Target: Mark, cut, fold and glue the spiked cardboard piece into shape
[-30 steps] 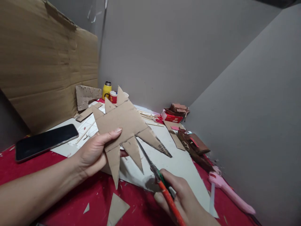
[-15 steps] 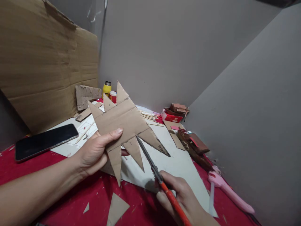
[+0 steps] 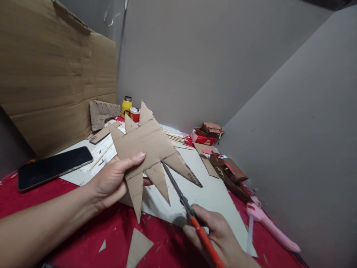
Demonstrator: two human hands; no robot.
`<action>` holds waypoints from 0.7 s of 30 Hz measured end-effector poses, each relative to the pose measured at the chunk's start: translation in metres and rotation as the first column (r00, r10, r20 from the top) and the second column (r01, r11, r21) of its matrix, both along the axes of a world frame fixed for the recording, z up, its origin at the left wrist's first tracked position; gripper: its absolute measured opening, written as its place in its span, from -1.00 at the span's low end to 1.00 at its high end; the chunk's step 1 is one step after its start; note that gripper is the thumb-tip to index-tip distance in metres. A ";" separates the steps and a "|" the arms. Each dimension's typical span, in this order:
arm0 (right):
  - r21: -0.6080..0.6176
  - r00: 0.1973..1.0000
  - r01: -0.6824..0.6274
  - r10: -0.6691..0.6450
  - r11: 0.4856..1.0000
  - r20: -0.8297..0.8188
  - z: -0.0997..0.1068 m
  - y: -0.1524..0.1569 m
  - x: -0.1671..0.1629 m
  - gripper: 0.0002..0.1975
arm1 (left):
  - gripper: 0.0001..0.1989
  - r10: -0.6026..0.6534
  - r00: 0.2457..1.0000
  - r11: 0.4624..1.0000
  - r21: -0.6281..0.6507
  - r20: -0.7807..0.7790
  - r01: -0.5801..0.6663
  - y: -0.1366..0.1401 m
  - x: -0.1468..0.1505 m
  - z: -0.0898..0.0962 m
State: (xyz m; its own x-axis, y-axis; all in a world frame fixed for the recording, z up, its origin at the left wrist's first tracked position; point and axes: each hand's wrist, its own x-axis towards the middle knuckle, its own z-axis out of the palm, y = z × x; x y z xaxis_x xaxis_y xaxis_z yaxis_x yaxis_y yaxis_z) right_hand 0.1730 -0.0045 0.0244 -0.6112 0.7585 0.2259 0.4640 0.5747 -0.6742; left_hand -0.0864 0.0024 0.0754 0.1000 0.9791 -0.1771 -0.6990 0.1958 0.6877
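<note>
Left hand (image 3: 114, 180): grips the spiky cardboard (image 3: 142, 145) by its left side, with the thumb on top and a bit of finger peeking out below.
Spiky cardboard: is held up over the white board (image 3: 212, 197); three points stick out at the far side and three longer ones at the near side, with dark lines across it.
Right hand (image 3: 214, 230): is wrapped round the orange-red handle of the scissors (image 3: 181, 197).
Scissors: their tip is at the notch between two of the long points.
Red cloth (image 3: 83, 234): lies under the white board and has a cardboard triangle (image 3: 138, 247) and a smaller scrap (image 3: 102, 246) on it.
Phone (image 3: 55, 167): lies on the left with a black screen.
Yellow bottle (image 3: 126, 107): stands at the back, next to a red and white cup (image 3: 135, 115).
Big cardboard sheet (image 3: 55, 74): stands up on the left.
Pink glue gun (image 3: 275, 229): lies on the right, near some brown pieces (image 3: 232, 175).
</note>
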 end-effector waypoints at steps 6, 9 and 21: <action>0.246 0.999 0.025 -0.033 0.969 0.028 -0.007 0.009 0.006 -0.76 | -0.83 -0.037 0.996 0.997 -0.069 0.085 0.043 -0.001 -0.001 0.002; 0.204 0.998 0.014 -0.025 0.979 0.054 -0.006 0.009 0.007 -0.75 | -0.82 -0.045 0.995 0.998 -0.048 0.088 0.050 -0.002 0.000 0.002; -0.055 0.994 -0.036 0.042 0.998 0.099 0.006 0.004 0.005 -0.72 | -0.80 0.011 0.999 0.999 0.035 0.039 -0.012 -0.001 -0.002 0.005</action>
State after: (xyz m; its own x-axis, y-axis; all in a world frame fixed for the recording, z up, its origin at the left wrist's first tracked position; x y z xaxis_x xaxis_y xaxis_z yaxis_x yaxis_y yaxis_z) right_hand 0.1785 -0.0001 0.0301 -0.6581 0.7429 0.1223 0.5086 0.5584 -0.6554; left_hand -0.0885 0.0016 0.0805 0.0948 0.9858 -0.1387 -0.7277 0.1637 0.6661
